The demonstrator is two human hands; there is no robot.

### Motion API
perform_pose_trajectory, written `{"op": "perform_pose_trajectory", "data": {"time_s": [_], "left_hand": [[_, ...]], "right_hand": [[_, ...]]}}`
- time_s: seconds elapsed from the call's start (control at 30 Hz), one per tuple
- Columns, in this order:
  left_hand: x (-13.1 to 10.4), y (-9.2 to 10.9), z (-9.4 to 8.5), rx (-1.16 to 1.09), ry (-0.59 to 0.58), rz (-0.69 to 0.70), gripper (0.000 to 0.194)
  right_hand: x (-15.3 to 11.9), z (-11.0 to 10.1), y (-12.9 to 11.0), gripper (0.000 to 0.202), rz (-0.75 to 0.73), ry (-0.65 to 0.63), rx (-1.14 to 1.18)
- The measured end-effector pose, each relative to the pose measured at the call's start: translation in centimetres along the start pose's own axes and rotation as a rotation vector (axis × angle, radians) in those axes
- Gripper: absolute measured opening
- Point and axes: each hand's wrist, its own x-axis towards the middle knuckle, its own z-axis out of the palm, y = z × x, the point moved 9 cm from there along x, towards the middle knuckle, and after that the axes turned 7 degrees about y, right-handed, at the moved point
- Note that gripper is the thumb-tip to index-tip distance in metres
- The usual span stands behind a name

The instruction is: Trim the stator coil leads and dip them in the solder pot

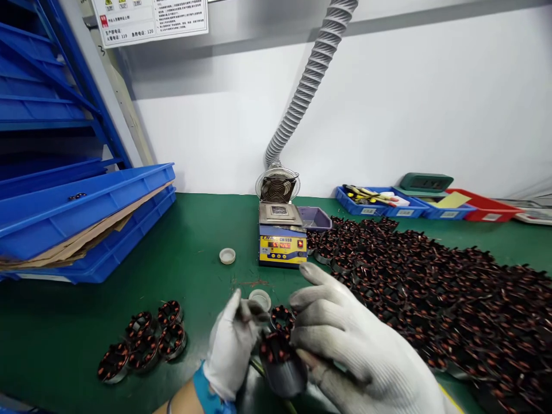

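Both hands wear white gloves with greyed fingertips. My left hand [235, 345] is closed beside a black ring-shaped part with copper windings [282, 368]; what its fingers pinch is blurred. My right hand [345, 339] has its fingertips on the right side of that same part, which is tilted with its windings facing up. Just behind it lies a second wound ring [282, 318], next to a small white dish [260, 299]. A green-yellow tool handle [257, 366] shows partly between the hands.
Several wound rings [144, 352] stand at the left. A large pile of them [431, 287] covers the right. A blue-yellow heating unit [282, 244] is at centre back, another white dish [227, 256] before it, blue trays [86, 213] at left.
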Motion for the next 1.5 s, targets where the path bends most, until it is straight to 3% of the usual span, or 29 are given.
{"op": "perform_pose_trajectory", "data": {"time_s": [0.1,0.17,0.23,0.3,0.37,0.43,0.53,0.6,0.67,0.77,0.9,1.03,1.2,1.37,1.5], "left_hand": [[-1.5,-3.1,2.1,0.128,-0.283,-0.250,0.049],[-2.4,-3.4,2.8,0.233,-0.415,-0.220,0.048],[-2.3,-1.7,2.8,0.311,-0.402,-0.017,0.045],[-1.9,-0.3,2.4,0.353,-0.338,0.114,0.047],[-1.4,-0.2,2.1,0.368,-0.295,0.090,0.054],[-1.1,-0.3,2.0,0.373,-0.278,0.053,0.059],[-1.2,-0.1,2.2,0.417,-0.282,0.042,0.056],[-1.6,0.6,2.5,0.484,-0.290,0.081,0.052],[-2.0,1.6,3.3,0.564,-0.326,0.167,0.046],[-2.2,2.4,3.7,0.671,-0.331,0.242,0.045],[-1.4,2.3,1.3,0.883,-0.117,0.139,0.012],[-1.7,3.6,-0.2,0.890,-0.052,0.104,0.017],[-2.2,7.3,-0.5,0.561,0.042,0.455,0.036],[-1.7,5.6,0.6,0.816,0.013,0.434,0.027],[-1.8,6.4,-0.3,0.724,0.094,0.436,0.032]], "right_hand": [[-0.5,1.3,0.3,0.021,0.031,-0.055,0.059],[-0.7,1.7,1.1,0.020,0.055,-0.030,0.099],[-0.8,1.3,2.8,0.014,0.138,0.038,0.192],[-1.2,0.2,5.8,0.012,0.317,0.176,0.315],[-2.2,-0.6,8.6,0.018,0.492,0.277,0.389],[-3.0,0.2,9.7,0.013,0.567,0.183,0.330],[-4.1,3.8,8.3,0.064,0.487,-0.154,0.161],[-4.4,5.7,6.5,0.072,0.369,-0.245,0.157],[-4.1,6.3,5.3,0.061,0.257,-0.200,0.186],[-3.5,5.6,4.7,0.060,0.099,-0.044,0.110],[-3.0,4.8,4.5,0.066,-0.054,0.013,-0.043],[-2.3,3.5,4.5,0.063,-0.054,0.053,-0.117],[-2.0,3.0,3.7,0.059,-0.095,0.062,-0.163],[-2.3,3.8,3.6,0.057,-0.109,0.050,-0.169],[-2.3,3.4,4.6,0.060,-0.037,0.090,-0.194]]}}
